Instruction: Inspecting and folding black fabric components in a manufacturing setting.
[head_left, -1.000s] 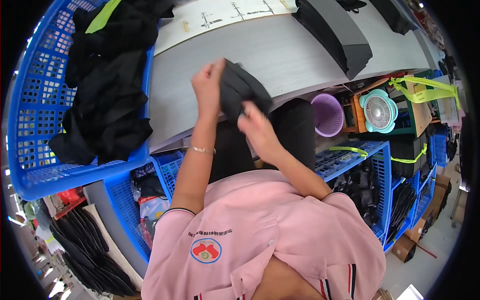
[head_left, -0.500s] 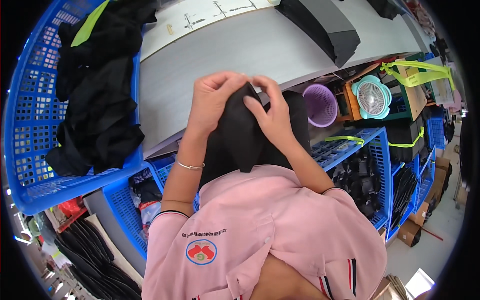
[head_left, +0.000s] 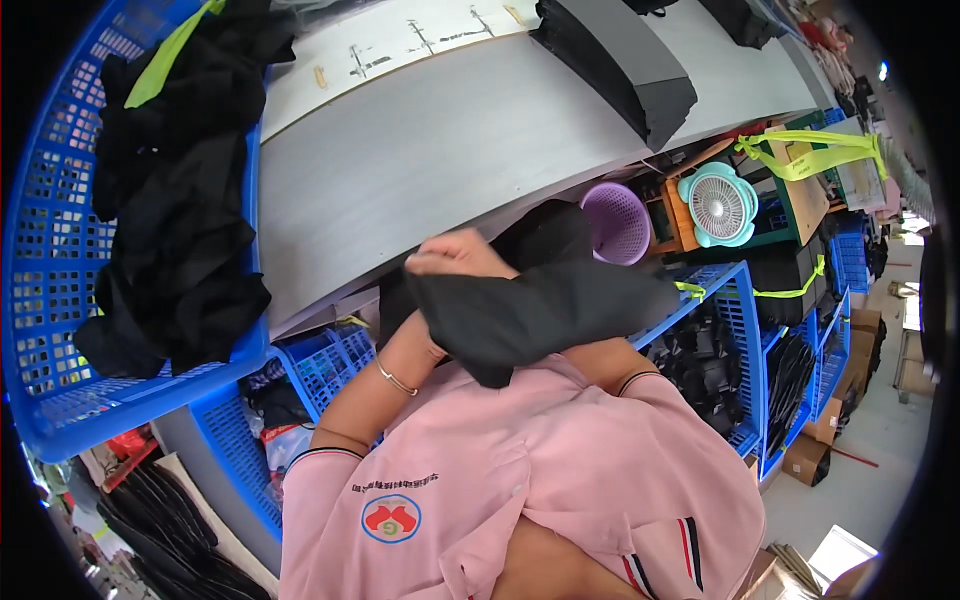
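A black fabric piece (head_left: 540, 315) stretches sideways across my lap, its right end smeared by motion. At its upper left corner my right hand (head_left: 462, 252) has its fingers closed on the edge; the right forearm runs under the cloth. My left forearm (head_left: 375, 395), with a bracelet at the wrist, goes up behind the cloth's left part. The fabric hides my left hand, so its fingers do not show.
On the left, a blue basket (head_left: 250, 330) holds black cloth. Grey-black pieces (head_left: 625, 75) lie on the grey table (head_left: 400, 140). A purple bin (head_left: 615, 222), a small turquoise fan (head_left: 718, 205) and blue crates (head_left: 752, 350) of black parts stand to the right.
The black fabric has swung from hanging between both hands to lying sideways, spreading right. My right hand has moved left and down; my left hand has gone behind the cloth.
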